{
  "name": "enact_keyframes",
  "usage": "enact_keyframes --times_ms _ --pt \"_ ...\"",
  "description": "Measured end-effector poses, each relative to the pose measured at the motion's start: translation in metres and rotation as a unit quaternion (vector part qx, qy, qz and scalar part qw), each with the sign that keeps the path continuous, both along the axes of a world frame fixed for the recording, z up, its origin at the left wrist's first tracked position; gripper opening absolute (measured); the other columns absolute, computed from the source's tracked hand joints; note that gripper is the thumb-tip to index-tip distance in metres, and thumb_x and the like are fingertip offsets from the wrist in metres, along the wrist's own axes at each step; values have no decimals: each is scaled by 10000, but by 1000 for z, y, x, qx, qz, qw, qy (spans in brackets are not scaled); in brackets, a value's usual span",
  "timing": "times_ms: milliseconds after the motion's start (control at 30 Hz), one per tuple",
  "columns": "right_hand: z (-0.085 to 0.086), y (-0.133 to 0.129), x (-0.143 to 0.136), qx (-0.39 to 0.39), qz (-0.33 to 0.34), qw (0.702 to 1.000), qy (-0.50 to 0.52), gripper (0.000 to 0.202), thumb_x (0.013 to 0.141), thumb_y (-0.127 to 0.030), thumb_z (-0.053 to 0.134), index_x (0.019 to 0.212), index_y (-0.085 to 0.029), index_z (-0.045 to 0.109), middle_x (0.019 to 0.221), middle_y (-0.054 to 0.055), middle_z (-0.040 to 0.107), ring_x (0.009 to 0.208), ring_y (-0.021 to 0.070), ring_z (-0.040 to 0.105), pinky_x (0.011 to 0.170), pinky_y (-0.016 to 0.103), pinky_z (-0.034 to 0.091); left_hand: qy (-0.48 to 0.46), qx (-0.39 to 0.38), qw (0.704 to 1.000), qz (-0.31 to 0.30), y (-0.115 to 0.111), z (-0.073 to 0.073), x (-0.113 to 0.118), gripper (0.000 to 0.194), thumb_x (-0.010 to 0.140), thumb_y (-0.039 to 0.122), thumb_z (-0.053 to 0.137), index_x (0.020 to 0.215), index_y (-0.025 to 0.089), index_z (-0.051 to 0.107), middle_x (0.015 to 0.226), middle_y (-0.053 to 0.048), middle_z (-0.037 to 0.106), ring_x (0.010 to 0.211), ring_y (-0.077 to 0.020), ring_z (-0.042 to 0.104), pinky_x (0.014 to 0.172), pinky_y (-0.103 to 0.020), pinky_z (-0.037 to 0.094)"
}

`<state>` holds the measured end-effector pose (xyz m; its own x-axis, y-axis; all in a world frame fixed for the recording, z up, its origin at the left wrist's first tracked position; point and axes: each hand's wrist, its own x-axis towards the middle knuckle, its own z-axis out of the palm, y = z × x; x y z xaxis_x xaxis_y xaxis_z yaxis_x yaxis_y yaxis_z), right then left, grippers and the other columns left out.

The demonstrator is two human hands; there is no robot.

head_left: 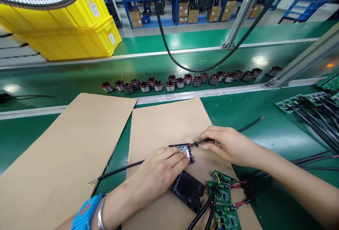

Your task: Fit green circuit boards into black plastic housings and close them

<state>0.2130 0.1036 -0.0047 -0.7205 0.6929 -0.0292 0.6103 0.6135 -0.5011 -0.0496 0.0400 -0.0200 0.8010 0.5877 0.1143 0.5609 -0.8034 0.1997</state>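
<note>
A small circuit board [185,149] sits in a black plastic case [191,158] on the cardboard sheet. My left hand [161,168] lies over it, fingers together and curled onto the board; its thumb is hidden. One black cable [120,169] runs out to the left from under this hand. Another black cable [202,141] with a small tie-like piece leaves the case on the right. My right hand [227,145] is closed on that cable between thumb and fingers. Below the left fingers rests a black plastic cover [188,190].
Green circuit boards [222,191] with cables lie at the lower right, with more boards [299,102] beyond. A row of motor stators [170,86] stands behind the metal rail [169,98]. Yellow bins [79,39] stand at back left; a black cable loop [196,70] hangs overhead.
</note>
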Motion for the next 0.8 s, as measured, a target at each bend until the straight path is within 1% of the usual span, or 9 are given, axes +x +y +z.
enact_keyframes --times_ms 133,200,267,367,467,533,600,733,800 --pt "0 -6 -13 -5 0 1000 6 193 946 -194 439 998 -165 623 923 67 632 847 189 577 767 312 437 -15 6 1000 17 -2 -1 6 325 986 108 356 1246 147 547 1193 -52 653 1078 -203 589 975 -347 487" --pt "3 -12 -21 -9 -6 1000 -5 208 948 -173 401 908 -162 605 848 57 607 778 177 547 722 305 415 -15 7 1000 21 -3 -1 8 322 965 72 375 1230 128 549 1163 -63 653 1040 -200 597 972 -343 494" --pt "8 -15 -28 -37 -13 999 -22 216 941 -166 395 804 -177 561 760 28 579 695 156 508 659 288 382 -8 -1 1000 23 -3 -2 10 297 938 47 420 1191 111 562 1114 -69 654 1016 -202 596 969 -345 499" --pt "14 -11 -36 -143 -18 988 -48 240 929 -179 408 713 -188 515 679 -3 573 631 132 486 602 260 351 3 -21 999 31 -4 -4 12 226 922 56 478 1112 117 584 1077 -70 644 1007 -215 587 950 -368 511" --pt "14 4 -41 -259 0 964 -59 256 912 -187 420 689 -178 547 701 5 622 656 127 526 616 235 377 3 -31 999 39 -5 -6 12 169 922 79 503 1062 128 585 1111 -78 623 1024 -229 572 930 -393 520" --pt "13 13 -42 -290 -2 954 -82 265 895 -187 430 661 -169 553 694 17 630 655 130 538 616 230 384 1 -34 999 41 -4 -7 12 150 919 79 504 1035 131 583 1111 -76 617 1019 -232 569 916 -397 526" --pt "12 16 -43 -289 -9 952 -101 272 890 -183 427 649 -165 553 682 22 630 648 131 540 611 229 381 1 -28 999 43 -4 -8 12 155 917 72 489 1026 130 583 1105 -77 615 1010 -234 569 909 -402 528" --pt "14 8 -44 -221 0 972 -78 263 900 -182 409 694 -170 573 697 15 631 658 130 535 622 231 366 7 -7 999 48 -5 -9 14 188 913 51 434 999 124 584 1078 -91 613 981 -238 567 881 -411 534" --pt "15 3 -44 -207 -4 976 -69 272 906 -190 403 703 -172 583 687 11 627 646 129 529 616 232 360 15 2 999 49 -7 -10 14 212 897 31 413 988 114 586 1078 -106 607 986 -249 557 876 -423 532"
